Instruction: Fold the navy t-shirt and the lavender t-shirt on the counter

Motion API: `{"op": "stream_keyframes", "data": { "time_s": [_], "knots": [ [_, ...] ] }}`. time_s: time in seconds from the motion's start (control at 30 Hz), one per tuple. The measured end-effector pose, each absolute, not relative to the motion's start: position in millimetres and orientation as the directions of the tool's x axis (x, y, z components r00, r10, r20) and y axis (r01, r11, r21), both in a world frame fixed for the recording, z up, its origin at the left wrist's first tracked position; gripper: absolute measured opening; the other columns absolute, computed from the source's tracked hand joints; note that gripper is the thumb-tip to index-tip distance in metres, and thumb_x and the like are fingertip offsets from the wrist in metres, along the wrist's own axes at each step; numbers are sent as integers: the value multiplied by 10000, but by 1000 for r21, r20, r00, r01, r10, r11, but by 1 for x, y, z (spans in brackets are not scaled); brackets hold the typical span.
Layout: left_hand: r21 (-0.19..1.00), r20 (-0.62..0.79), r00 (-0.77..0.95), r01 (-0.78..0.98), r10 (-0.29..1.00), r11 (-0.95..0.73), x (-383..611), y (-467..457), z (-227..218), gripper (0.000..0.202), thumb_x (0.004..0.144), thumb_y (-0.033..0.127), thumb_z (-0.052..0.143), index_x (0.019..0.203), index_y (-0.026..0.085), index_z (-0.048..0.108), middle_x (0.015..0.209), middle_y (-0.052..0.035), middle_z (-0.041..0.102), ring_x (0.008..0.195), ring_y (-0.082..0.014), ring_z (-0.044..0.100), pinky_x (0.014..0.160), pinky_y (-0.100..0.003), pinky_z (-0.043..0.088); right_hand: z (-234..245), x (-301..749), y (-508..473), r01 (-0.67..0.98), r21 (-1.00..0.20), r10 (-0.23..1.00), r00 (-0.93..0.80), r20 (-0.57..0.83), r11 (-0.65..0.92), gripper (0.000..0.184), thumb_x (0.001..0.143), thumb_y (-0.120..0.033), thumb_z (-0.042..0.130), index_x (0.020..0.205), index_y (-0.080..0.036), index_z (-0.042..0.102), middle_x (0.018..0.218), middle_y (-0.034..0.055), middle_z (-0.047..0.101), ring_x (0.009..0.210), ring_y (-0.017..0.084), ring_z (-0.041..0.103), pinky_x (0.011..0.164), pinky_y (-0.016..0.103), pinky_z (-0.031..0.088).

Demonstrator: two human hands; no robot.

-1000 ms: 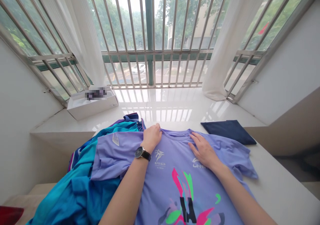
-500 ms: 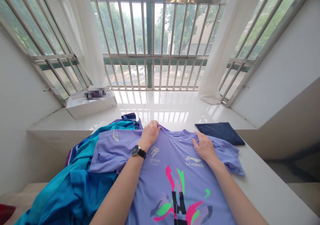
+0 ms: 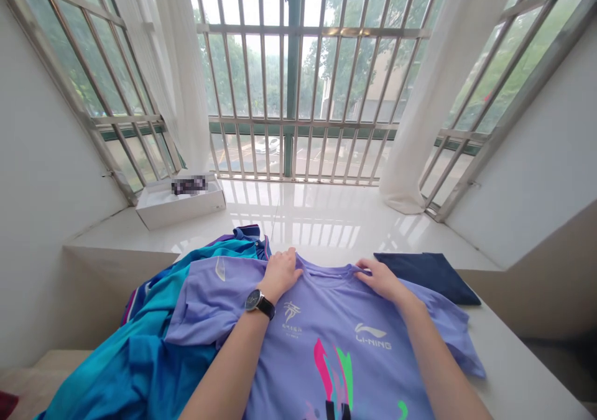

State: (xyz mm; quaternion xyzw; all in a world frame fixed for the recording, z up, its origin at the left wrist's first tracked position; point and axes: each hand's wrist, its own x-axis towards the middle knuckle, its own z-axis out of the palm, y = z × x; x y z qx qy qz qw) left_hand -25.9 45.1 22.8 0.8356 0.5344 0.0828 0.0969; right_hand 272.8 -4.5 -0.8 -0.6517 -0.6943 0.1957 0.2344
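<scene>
Right hand (image 3: 380,280) had shifted to the collar (image 3: 329,270) of the lilac Li-Ning T-shirt (image 3: 326,339), fingers pinching its edge; left hand (image 3: 280,275) curled at the opposite side, grip unclear. Shirt lay spread on the white tabletop (image 3: 522,358), partly over teal clothing (image 3: 135,361)

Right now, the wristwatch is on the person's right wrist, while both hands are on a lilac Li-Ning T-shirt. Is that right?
Not quite: the head view shows the wristwatch on the left wrist, not the right. The left hand and right hand are on the lilac Li-Ning T-shirt.
</scene>
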Motion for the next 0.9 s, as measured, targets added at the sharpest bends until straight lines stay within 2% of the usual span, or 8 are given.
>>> {"op": "stream_keyframes", "data": {
  "time_s": [0.17,0.33,0.47,0.6,0.73,0.9],
  "knots": [
    [465,82,386,801,919,-377,-28,46,32,404,889,269,569,1276,206,472,1223,-100,643,1137,-232,610,922,-299,450,11,274,-8,757,-646,985,13,169,101,203,854,-397,492,872,-237,615,821,19,708,783,206,641,760,319,484],
    [530,186,359,747,915,-401,-30,49,42,271,907,206,514,1176,241,522,1124,-61,666,1045,-210,638,849,-293,470,9,272,-7,711,-699,959,137,247,78,222,867,-430,473,891,-239,583,806,30,697,768,219,640,741,318,488],
    [509,269,357,736,895,-446,-33,53,43,194,912,148,432,1028,236,559,964,-39,676,924,-205,650,787,-294,469,-1,270,-5,746,-666,943,216,254,8,221,868,-424,474,938,-241,576,816,46,709,788,243,661,748,326,478],
    [487,317,361,732,877,-477,-35,54,45,232,890,94,400,932,224,587,951,-39,647,887,-182,632,786,-275,465,-7,272,-4,818,-571,948,232,219,-69,224,878,-430,502,968,-247,592,818,52,719,798,252,679,726,314,463],
    [390,206,449,777,869,-494,-37,54,39,272,883,87,423,856,233,651,1007,-30,636,853,-172,631,744,-269,464,-12,272,-4,882,-436,939,284,194,-176,242,914,-418,482,1019,-246,615,869,76,737,850,272,689,691,310,450],
    [235,85,543,804,835,-546,-34,52,29,360,883,55,406,1015,221,698,1104,-82,613,989,-210,600,850,-306,466,-20,266,-5,906,-384,947,263,182,-178,236,934,-391,474,1050,-256,629,931,67,746,879,260,693,691,304,451]
  ]
}}
